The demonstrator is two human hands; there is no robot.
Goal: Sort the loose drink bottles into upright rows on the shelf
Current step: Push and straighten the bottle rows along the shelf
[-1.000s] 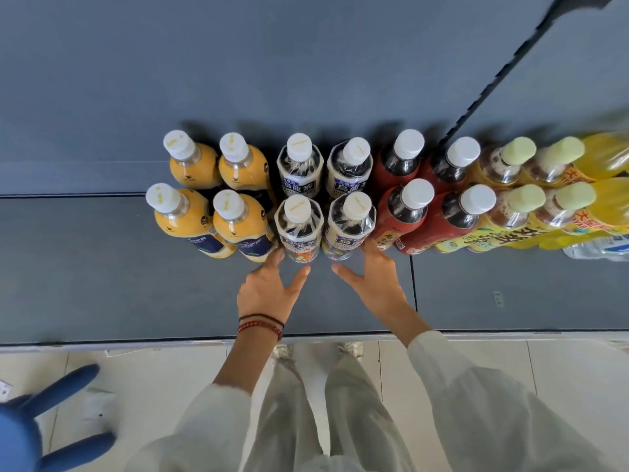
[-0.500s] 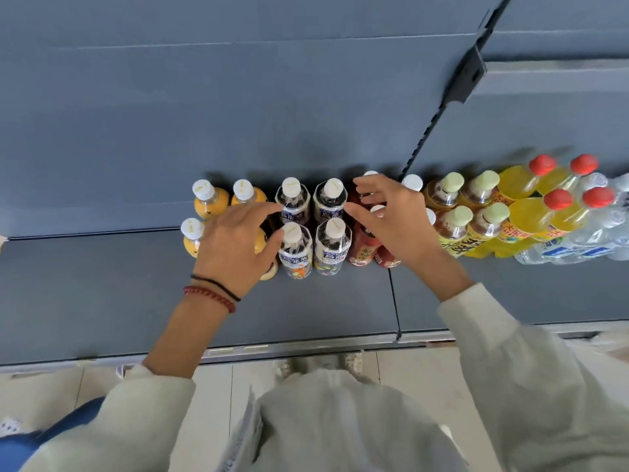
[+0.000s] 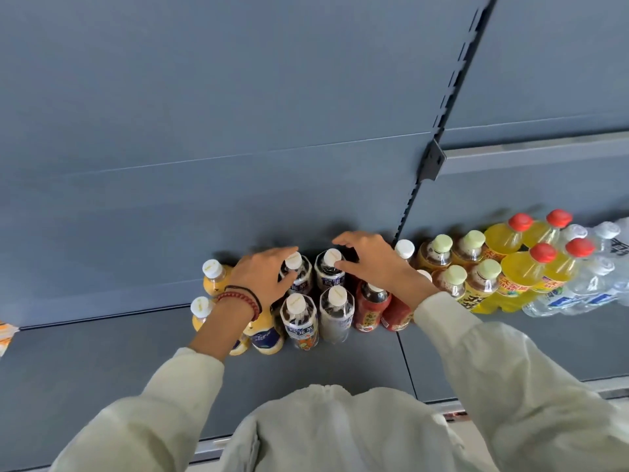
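Observation:
On the grey shelf (image 3: 102, 369) the drink bottles stand upright in two-deep rows against the back panel. From the left come orange juice bottles (image 3: 212, 275), clear white-capped bottles (image 3: 300, 323), red-labelled dark bottles (image 3: 370, 310), green-capped tea bottles (image 3: 483, 281), yellow red-capped bottles (image 3: 514, 270) and clear water bottles (image 3: 594, 284). My left hand (image 3: 262, 277), with bead bracelets at the wrist, lies over the juice bottles, its fingers and thumb on either side of a back clear bottle's cap (image 3: 293, 261). My right hand (image 3: 376, 264) hovers over the red bottles, thumb touching the neighbouring cap (image 3: 332, 257).
A slotted upright post (image 3: 442, 107) with a bracket (image 3: 432, 161) splits the back panel above the red bottles. An upper shelf edge (image 3: 531, 153) runs to the right. An orange packet (image 3: 5, 335) pokes in at the left edge. My pale sleeves fill the lower frame.
The view has tilted upward and drawn closer. Both hands rose from the shelf in front of the bottles onto the bottle tops, then slid toward the two back clear bottles.

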